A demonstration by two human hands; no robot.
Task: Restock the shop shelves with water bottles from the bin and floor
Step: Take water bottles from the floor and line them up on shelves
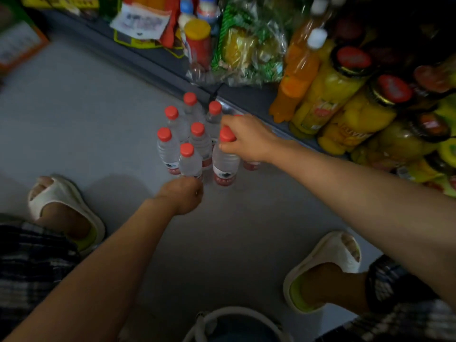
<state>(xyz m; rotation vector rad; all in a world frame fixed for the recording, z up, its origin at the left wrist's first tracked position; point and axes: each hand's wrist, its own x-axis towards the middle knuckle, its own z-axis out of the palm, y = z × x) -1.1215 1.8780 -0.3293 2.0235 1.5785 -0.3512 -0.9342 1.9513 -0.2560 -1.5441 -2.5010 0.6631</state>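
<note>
So there's a bunch of water bottles with red caps standing upright on the grey floor, packed close together right in front of the bottom shelf. I count around eight, though one is mostly hidden behind the right hand.

The right hand is reaching in from the right and its fingers are curled round the neck of the nearest bottle, just under the red cap. That bottle is on the right side of the group and looks like it's touching the floor or barely off it, can't tell which. Another cap peeks out just above the knuckles, so there might be a second bottle in that grip, but it's too blurry to be sure.

The left hand is at the front edge of the group, knuckles up, fingers curled down at the base of the front bottle. Whether it's actually pinching that bottle or just touching it, I can't tell, the fingertips are hidden.

The shelf has orange drink bottles, jars of yellow fruit with red lids, and bagged snacks. Both feet are in white slippers, and a white bin rim shows at the bottom edge.
</note>
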